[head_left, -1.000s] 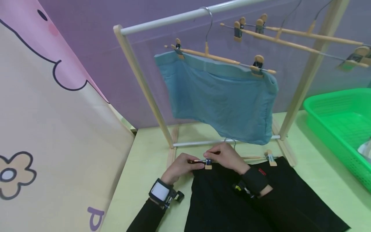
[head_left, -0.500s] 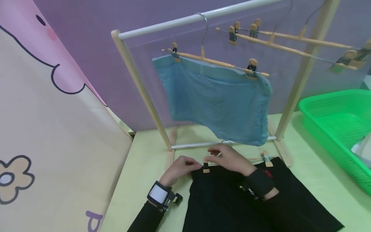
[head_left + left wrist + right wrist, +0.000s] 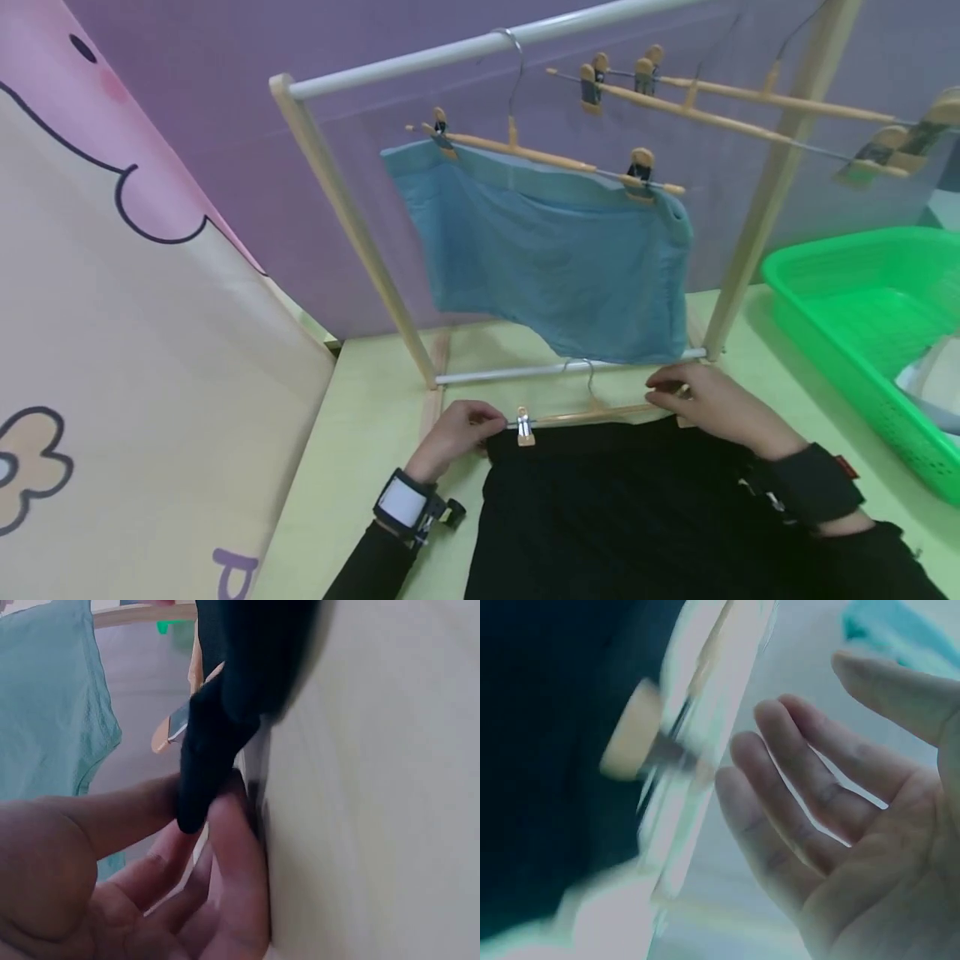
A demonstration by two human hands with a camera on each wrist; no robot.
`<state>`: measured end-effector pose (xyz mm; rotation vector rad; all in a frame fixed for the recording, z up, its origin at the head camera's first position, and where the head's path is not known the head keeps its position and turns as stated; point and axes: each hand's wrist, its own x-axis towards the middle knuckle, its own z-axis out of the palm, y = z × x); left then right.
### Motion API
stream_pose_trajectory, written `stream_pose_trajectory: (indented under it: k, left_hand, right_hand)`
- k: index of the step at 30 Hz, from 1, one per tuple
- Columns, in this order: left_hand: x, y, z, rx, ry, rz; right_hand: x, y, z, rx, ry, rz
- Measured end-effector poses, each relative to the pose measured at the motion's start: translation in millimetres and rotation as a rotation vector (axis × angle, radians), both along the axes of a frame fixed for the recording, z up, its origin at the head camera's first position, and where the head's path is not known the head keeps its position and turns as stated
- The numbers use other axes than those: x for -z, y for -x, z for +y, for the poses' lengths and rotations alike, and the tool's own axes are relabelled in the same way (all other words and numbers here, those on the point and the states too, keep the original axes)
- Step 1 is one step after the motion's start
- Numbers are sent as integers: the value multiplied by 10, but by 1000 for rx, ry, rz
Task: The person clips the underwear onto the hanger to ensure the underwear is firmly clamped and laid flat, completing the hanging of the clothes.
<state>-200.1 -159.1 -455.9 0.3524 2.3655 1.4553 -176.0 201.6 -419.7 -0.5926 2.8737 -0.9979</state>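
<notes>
A black garment (image 3: pixel 592 508) lies on the table, its waistband along a wooden clip hanger (image 3: pixel 564 416). The hanger's left clip (image 3: pixel 525 433) grips the waistband near its left corner. My left hand (image 3: pixel 452 437) pinches that corner between thumb and fingers, and in the left wrist view black cloth (image 3: pixel 206 754) shows in the pinch. At the hanger's other end is my right hand (image 3: pixel 720 406), which mostly covers the right clip in the head view. In the right wrist view its fingers (image 3: pixel 810 761) are spread and apart from the blurred right clip (image 3: pixel 635 731).
Behind my hands stands a rack with a white top bar (image 3: pixel 420 57). Blue shorts (image 3: pixel 555 250) hang there from a clip hanger, beside two bare hangers (image 3: pixel 738 123). A green basket (image 3: pixel 817 333) holding pale cloth stands at the right.
My right hand has left the left clip and moved right along the hanger to the right clip. My left hand stays at the left corner. The head view has shifted slightly.
</notes>
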Motion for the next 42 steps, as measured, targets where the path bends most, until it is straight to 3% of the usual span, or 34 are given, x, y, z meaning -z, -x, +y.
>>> stream_pose_trajectory:
  k: [7,13,23,33,42]
  left_hand:
    - [-2,2,-14,-11,78,75]
    - [15,9,-2,1,81,64]
    - [29,6,-5,12,122,45]
    - [15,14,0,20,150,69]
    - [17,-2,8,19,139,76]
  right_hand:
    - [131,54,340,7,22,0]
    - [261,61,375,-61,43,-56]
    - [310,33,347,-83,60,-139]
    - [336,44,399,-179,111,-28]
    - [346,61,483,-239,247,-322]
